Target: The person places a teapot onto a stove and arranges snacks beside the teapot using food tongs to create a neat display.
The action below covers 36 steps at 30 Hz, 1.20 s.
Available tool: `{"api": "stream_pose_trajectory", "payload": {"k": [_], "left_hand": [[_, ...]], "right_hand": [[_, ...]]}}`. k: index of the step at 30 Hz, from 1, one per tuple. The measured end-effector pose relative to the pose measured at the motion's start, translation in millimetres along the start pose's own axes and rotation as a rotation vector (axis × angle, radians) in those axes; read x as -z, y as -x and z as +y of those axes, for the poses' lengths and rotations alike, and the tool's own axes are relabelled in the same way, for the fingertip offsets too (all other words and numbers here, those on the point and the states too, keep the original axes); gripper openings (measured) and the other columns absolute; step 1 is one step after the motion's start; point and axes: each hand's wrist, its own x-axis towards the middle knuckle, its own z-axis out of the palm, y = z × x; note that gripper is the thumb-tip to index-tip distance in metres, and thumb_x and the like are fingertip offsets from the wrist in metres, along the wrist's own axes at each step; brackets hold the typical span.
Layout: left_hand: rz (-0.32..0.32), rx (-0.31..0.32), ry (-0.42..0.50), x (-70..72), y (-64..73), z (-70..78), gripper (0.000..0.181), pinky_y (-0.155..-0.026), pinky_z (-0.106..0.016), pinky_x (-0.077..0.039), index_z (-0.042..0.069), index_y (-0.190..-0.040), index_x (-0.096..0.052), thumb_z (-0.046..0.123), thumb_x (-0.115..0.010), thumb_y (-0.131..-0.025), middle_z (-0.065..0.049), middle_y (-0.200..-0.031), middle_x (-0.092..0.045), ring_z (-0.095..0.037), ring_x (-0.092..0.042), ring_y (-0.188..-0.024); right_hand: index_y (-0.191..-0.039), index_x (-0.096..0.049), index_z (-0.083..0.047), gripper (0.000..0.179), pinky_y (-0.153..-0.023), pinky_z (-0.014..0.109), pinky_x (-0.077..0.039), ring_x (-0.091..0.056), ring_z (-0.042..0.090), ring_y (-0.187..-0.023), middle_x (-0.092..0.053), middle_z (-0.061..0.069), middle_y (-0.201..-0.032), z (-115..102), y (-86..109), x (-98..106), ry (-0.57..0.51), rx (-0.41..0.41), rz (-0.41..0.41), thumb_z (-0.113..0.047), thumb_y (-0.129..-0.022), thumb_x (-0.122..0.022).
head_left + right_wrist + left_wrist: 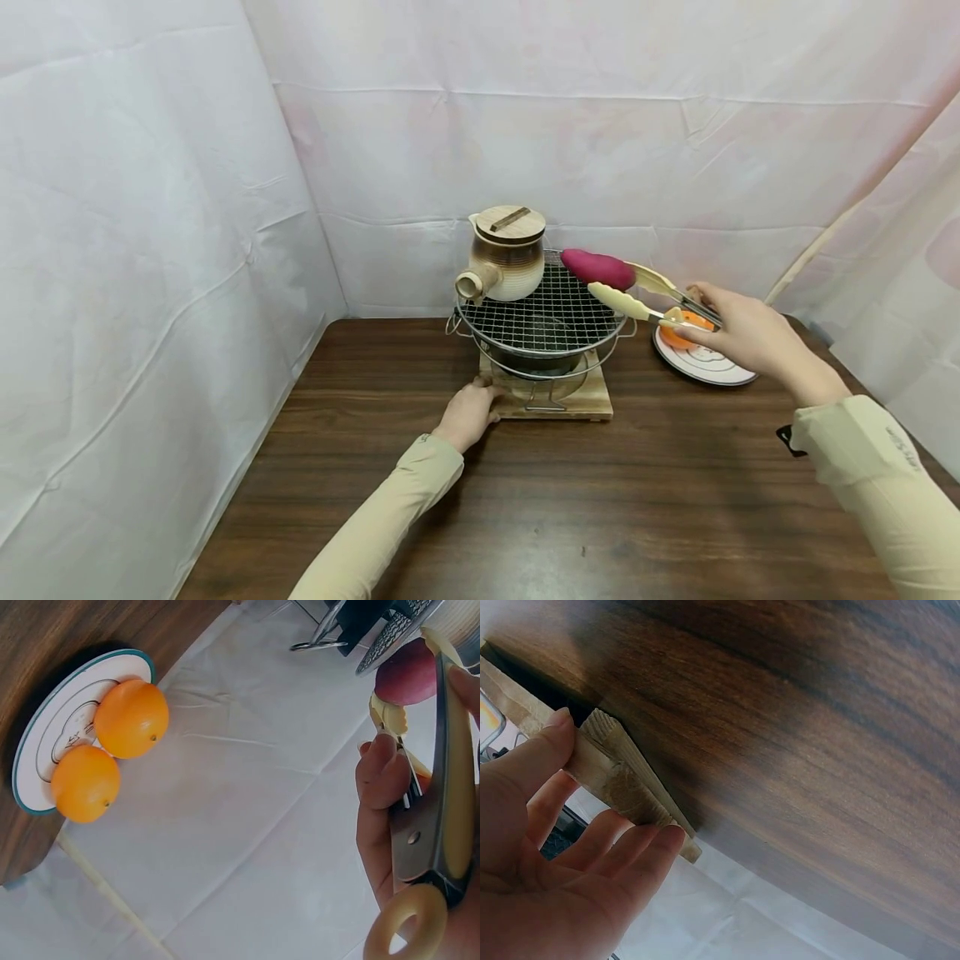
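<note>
My right hand [750, 333] grips a pair of tongs [671, 293] with cream tips and steel arms. Between the tips, above the right part of the round wire grill rack [558, 321], is a purple-red sweet potato [597, 268]; it shows between the tips in the right wrist view too. My left hand [468, 414] holds the left front corner of the wooden board [611, 776] under the grill stove, thumb on one edge and fingers along the other. On the rack's left stands a brown and cream teapot [513, 258] with a wooden lid, its side handle pointing forward.
Right of the stove, a white plate [708, 367] with a dark rim bears two oranges [131, 718]. The dark wooden table [570, 508] ends at white curtains [600, 150] behind and on both sides. Small wire handles [628, 327] jut from the stove's sides.
</note>
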Motion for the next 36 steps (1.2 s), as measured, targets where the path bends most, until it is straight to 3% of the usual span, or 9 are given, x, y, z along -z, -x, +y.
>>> {"api": "stream_pose_trajectory", "payload": {"k": [9,17,25,36], "left_hand": [[-0.008,0.007,-0.007,-0.2,0.4,0.8,0.04,-0.085,-0.04,-0.056,0.017,-0.119,-0.069,0.019,-0.077,-0.08,-0.012,-0.124,-0.062,-0.031,-0.066,-0.101],[-0.011,0.013,-0.006,1.1,0.1,1.1,0.04,-0.086,-0.04,-0.056,0.016,-0.119,-0.068,0.02,-0.077,-0.081,-0.014,-0.126,-0.061,-0.032,-0.066,-0.102],[-0.002,0.013,-0.007,0.1,-0.3,0.1,0.04,-0.087,-0.04,-0.056,0.016,-0.119,-0.069,0.02,-0.078,-0.08,-0.013,-0.126,-0.062,-0.032,-0.066,-0.104],[0.007,0.008,-0.004,-0.1,0.1,0.1,0.039,-0.084,-0.04,-0.057,0.016,-0.119,-0.069,0.02,-0.077,-0.081,-0.014,-0.125,-0.061,-0.031,-0.066,-0.104]], "right_hand": [[-0.138,-0.045,-0.014,0.073,-0.073,0.064,-0.048,-0.058,0.047,-0.112,-0.06,0.02,-0.127,-7,-10.2,0,0.047,0.007,-0.052,-0.064,-0.087,-0.055],[-0.138,-0.044,-0.012,0.072,-0.07,0.061,-0.049,-0.06,0.046,-0.109,-0.06,0.02,-0.128,-11,-18.0,1,0.056,0.014,-0.078,-0.062,-0.088,-0.056],[-0.146,-0.036,-0.005,0.083,-0.08,0.066,-0.047,-0.053,0.05,-0.119,-0.053,0.024,-0.137,-18,-27.7,3,0.067,0.006,-0.117,-0.063,-0.089,-0.052],[-0.147,-0.035,-0.007,0.083,-0.082,0.066,-0.046,-0.052,0.049,-0.121,-0.051,0.023,-0.14,-22,-34.2,1,0.064,-0.009,-0.142,-0.063,-0.089,-0.052]]}}
